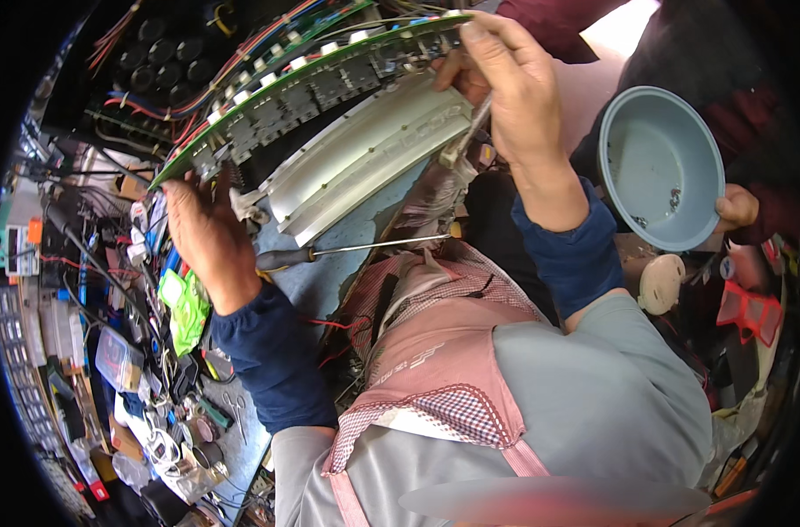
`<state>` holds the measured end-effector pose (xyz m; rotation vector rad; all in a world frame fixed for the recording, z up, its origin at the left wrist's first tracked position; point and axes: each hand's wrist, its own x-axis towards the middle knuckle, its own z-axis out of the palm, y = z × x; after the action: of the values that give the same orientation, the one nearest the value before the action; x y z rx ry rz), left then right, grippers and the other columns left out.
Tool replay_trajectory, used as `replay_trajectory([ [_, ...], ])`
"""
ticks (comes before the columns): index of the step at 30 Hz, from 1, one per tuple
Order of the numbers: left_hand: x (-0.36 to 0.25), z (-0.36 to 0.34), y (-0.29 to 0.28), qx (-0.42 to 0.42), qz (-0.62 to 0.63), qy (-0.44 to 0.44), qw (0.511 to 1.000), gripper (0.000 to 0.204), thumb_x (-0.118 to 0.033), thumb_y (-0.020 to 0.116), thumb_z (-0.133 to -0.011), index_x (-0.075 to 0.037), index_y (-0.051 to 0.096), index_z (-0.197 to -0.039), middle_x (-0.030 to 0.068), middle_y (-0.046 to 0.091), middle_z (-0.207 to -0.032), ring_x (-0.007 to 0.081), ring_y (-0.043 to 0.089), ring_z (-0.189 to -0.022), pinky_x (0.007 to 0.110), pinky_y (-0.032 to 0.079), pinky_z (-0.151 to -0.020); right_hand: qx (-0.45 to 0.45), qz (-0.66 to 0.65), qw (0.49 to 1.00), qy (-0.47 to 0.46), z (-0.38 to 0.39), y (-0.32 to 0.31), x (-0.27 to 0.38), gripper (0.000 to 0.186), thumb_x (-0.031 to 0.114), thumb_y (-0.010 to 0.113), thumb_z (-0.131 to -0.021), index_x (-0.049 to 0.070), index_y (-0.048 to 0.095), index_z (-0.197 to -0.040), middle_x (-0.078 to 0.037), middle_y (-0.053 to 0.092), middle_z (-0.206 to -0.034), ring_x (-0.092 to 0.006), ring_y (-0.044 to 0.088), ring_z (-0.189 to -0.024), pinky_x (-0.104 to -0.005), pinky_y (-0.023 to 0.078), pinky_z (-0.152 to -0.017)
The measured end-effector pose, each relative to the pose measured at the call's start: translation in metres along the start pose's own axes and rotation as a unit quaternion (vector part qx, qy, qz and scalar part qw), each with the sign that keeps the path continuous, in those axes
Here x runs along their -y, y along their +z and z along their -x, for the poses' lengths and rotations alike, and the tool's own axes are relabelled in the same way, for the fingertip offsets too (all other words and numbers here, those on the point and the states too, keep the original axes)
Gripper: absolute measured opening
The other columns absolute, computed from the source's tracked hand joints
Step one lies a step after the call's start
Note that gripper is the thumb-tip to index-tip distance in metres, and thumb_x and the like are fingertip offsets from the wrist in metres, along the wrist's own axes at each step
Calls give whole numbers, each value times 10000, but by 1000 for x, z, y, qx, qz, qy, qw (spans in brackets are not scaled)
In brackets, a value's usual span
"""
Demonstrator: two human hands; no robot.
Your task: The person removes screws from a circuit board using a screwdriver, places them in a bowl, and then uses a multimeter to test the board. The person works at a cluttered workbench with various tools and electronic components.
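Observation:
A long green circuit board (307, 88) is held up and tilted, with rows of dark components along its near face. My left hand (205, 230) grips its left end; my right hand (518, 83) pinches the right end between thumb and fingers. Just below the board lies a silver metal heat sink (369, 162), a long ribbed plate. Darker fingers (461, 74) show by its right end; whose they are I cannot tell. A screwdriver (285, 259) with a dark handle rests on the blue work surface (329, 285), nearer to me.
Behind the board stands an open chassis with bundled wires (145, 110) and dark round parts. At right, a co-worker's hand (737, 211) holds a grey-blue bowl (659, 167) with small metal pieces inside. Tools, cables and a clear plastic box (119, 358) clutter the left side.

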<state>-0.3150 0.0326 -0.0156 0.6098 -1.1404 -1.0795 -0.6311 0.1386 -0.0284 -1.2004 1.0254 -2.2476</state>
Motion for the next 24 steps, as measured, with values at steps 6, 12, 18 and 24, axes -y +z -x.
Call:
replay_trajectory([
  [6,2,-1,4,1,8,-6,1000,504,-386,504,-1158,31,523,-1440,171,573,-1355,280,592,-1253,551,483,-1175,-10,17,999,26,1,-3,4,299,161,664,-1086,-56,667,-1291,-23,705,-985,-90,640,-851,-234,511,-764],
  [12,2,0,0,16,-11,-5,1000,619,-414,516,-1147,11,369,-1572,232,387,-1583,413,501,-1392,581,441,-1205,-28,4,999,27,1,-4,0,314,174,686,-1077,-40,672,-1306,-15,716,-1094,-76,642,-960,-212,499,-853],
  [18,8,-2,-3,1,5,-3,1000,531,-415,522,-1149,23,531,-1450,171,558,-1389,299,583,-1254,526,522,-1113,-39,88,995,3,3,4,13,279,187,683,-1070,-13,722,-1261,46,672,-949,-46,592,-859,-195,462,-774],
  [24,9,0,-1,-1,19,-5,1000,502,-407,525,-1150,-2,548,-1445,141,609,-1340,276,601,-1246,511,512,-1111,-18,40,999,14,1,-2,2,311,197,679,-1075,-18,699,-1300,50,633,-974,-60,551,-876,-206,435,-791],
])
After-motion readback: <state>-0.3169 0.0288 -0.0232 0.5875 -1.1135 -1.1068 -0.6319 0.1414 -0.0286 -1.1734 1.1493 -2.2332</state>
